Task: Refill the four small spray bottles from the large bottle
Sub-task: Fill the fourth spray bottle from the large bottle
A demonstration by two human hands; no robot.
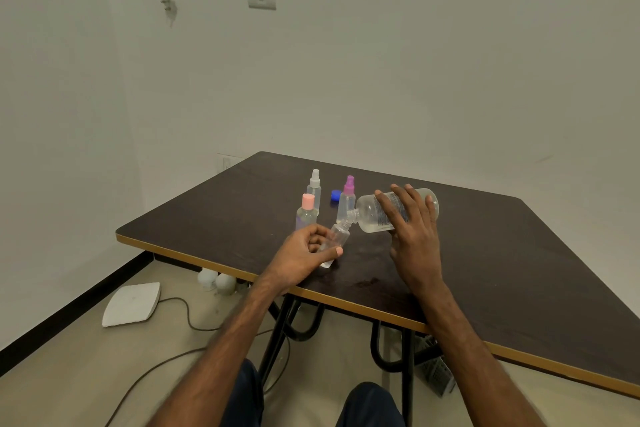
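My right hand [412, 229] grips the large clear bottle [372, 211], tipped on its side with its open neck pointing left. That neck meets the mouth of a small uncapped clear bottle [337, 239], which my left hand [304, 253] holds tilted above the table. Three other small bottles stand upright behind: one with a pink cap [306, 213], one with a white sprayer [314, 185] and one with a purple sprayer [347, 198]. A blue cap [335, 195] lies on the table between the two sprayer bottles.
The dark table [485, 253] has a tan front edge and black legs. On the floor to the left lie a white flat device [133, 303] and a cable [188, 319]. My knees show below the table edge.
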